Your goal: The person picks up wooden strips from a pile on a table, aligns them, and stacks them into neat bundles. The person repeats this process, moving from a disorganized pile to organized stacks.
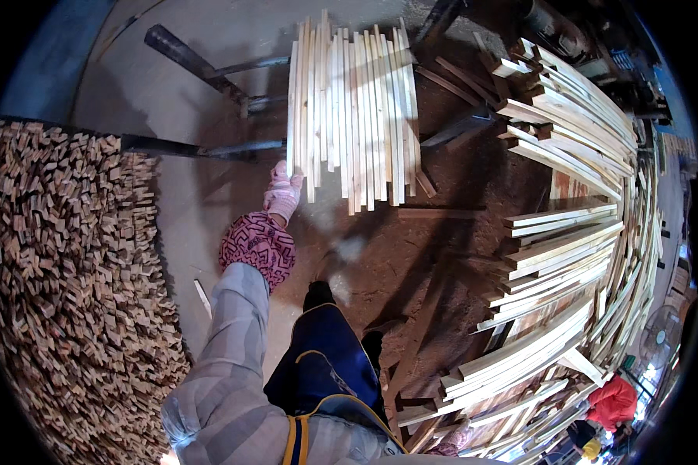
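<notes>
A bundle of thin pale wood sticks (pixel 353 116) is laid side by side on dark metal bars (pixel 202 70) above the dusty floor (pixel 380 263). The near left end of the bundle is touched by the left hand (pixel 283 194), which is covered by a pink glove; the fingers seem to be closed on the outer stick, but this cannot be told for sure. A patterned pink cuff (pixel 257 246) is worn over a grey sleeve. The right hand is not seen. A big heap of small wood blocks (pixel 70 287) is piled at the left. Long wood slats (pixel 574 232) are stacked at the right.
</notes>
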